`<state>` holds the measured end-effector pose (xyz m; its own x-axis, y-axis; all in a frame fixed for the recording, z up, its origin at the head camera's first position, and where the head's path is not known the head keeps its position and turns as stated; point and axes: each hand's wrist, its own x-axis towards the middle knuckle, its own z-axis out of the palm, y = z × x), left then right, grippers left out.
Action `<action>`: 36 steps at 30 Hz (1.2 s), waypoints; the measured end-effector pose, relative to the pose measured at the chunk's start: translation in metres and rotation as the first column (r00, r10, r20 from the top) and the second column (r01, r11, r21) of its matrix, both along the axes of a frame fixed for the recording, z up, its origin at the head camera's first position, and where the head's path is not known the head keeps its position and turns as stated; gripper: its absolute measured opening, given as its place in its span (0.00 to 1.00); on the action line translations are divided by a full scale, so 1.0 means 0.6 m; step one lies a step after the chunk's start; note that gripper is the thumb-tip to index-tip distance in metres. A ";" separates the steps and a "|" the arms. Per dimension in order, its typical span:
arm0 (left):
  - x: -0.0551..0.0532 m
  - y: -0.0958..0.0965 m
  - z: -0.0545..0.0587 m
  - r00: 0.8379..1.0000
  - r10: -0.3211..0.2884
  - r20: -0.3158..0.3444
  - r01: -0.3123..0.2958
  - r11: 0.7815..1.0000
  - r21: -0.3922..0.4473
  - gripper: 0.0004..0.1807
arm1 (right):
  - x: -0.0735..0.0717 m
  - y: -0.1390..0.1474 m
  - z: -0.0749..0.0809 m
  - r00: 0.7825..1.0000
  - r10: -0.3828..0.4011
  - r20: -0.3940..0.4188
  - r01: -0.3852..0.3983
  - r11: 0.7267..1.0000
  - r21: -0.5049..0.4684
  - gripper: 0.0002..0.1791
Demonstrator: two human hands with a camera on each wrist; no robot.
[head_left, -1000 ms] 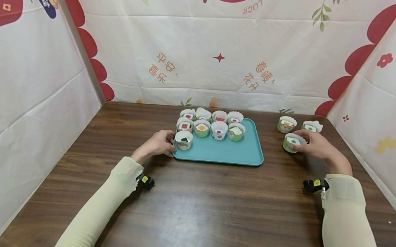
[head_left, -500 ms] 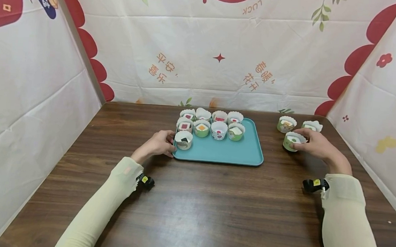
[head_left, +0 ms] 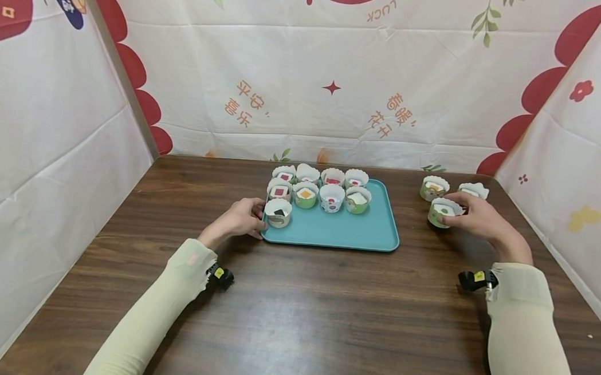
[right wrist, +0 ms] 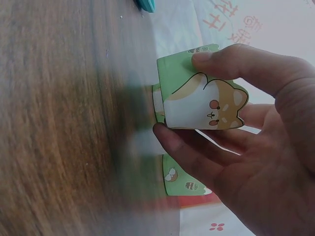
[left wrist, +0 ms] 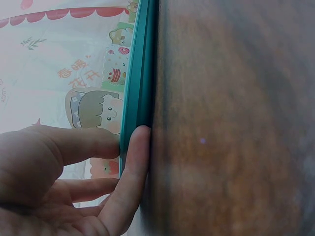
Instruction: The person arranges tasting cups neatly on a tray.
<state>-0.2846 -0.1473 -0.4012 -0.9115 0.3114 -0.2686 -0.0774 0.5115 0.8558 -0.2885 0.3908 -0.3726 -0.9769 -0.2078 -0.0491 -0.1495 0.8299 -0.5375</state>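
Note:
My right hand (head_left: 476, 218) grips a green paper cupcake cup (right wrist: 197, 93) with a cartoon dog on its side, thumb on one side and fingers on the other. In the head view this cup is upright close over the table, white inside with a small green patch. Two more green cups stand just behind it, one (head_left: 434, 190) at the left and one (head_left: 473, 190) partly behind the hand. My left hand (head_left: 239, 216) holds the near-left corner of a teal tray (head_left: 339, 231), a fingertip against its outer wall. A white cup (head_left: 278, 213) stands right beside those fingers.
Two rows of paper cups, among them a green one (head_left: 358, 200), fill the tray's back and left. Inside several cups lie small coloured pieces. The brown wooden table (head_left: 293, 313) ends at a white printed cloth (head_left: 296, 95) behind and at both sides.
My right hand has raised its cupcake cup slightly and shifted it a little away from me. The left hand and the tray have stayed in place.

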 end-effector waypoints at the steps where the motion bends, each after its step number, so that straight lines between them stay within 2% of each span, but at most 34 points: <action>1: 0.000 0.000 -0.001 1.000 -0.002 0.000 0.002 1.000 -0.001 0.39 | 0.000 -0.001 0.000 1.000 0.001 -0.002 -0.001 1.000 -0.002 0.37; 15: 0.000 -0.001 -0.003 1.000 0.001 -0.003 -0.001 1.000 -0.003 0.39 | -0.002 -0.040 0.007 0.994 0.007 -0.107 -0.007 1.000 0.005 0.37; 23: 0.002 -0.001 -0.003 1.000 0.005 0.005 -0.005 1.000 -0.006 0.39 | 0.002 -0.073 0.017 0.993 0.016 -0.114 -0.018 1.000 -0.021 0.37; 36: -0.001 0.001 -0.001 1.000 0.005 0.000 -0.005 1.000 -0.003 0.40 | 0.002 -0.107 0.031 0.992 0.042 -0.120 -0.043 0.999 -0.008 0.38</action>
<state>-0.2852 -0.1469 -0.4021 -0.9131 0.3060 -0.2694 -0.0799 0.5136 0.8543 -0.2870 0.3269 -0.3543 -0.9658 -0.2495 0.0706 -0.2489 0.8158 -0.5220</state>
